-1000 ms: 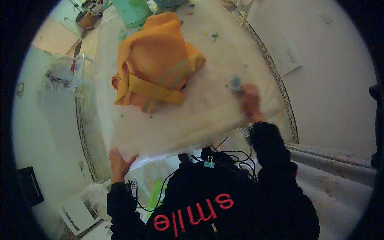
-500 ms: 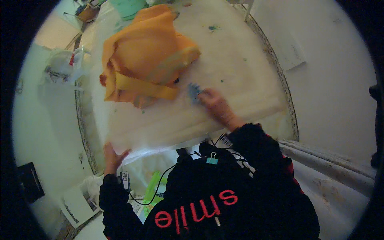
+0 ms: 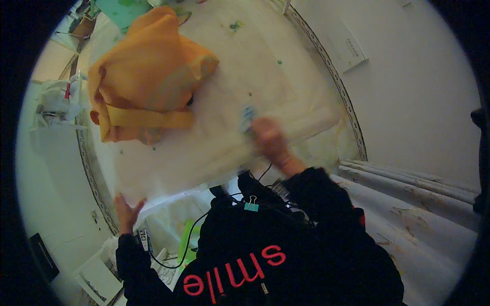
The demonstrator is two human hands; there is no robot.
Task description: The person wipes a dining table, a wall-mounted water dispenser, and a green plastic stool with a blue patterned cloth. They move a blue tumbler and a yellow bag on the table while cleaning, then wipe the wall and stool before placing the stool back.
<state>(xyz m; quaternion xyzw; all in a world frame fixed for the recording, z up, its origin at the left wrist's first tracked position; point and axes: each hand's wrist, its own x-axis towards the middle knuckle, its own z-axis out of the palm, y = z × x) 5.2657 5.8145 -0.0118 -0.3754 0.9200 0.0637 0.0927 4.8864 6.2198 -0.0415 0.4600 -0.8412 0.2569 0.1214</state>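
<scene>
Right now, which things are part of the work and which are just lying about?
In use:
- right hand, blurred, on a small blue thing
- white sheet on the table
- left hand at the sheet's near corner

Lying about:
- orange cloth
- green sheet
- white card

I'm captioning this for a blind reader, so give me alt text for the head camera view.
Seen from above, a person's right hand, blurred, presses a small blue object on a white sheet-covered table, while the left hand rests at the table's near edge. An orange cloth bundle lies further back.
</scene>
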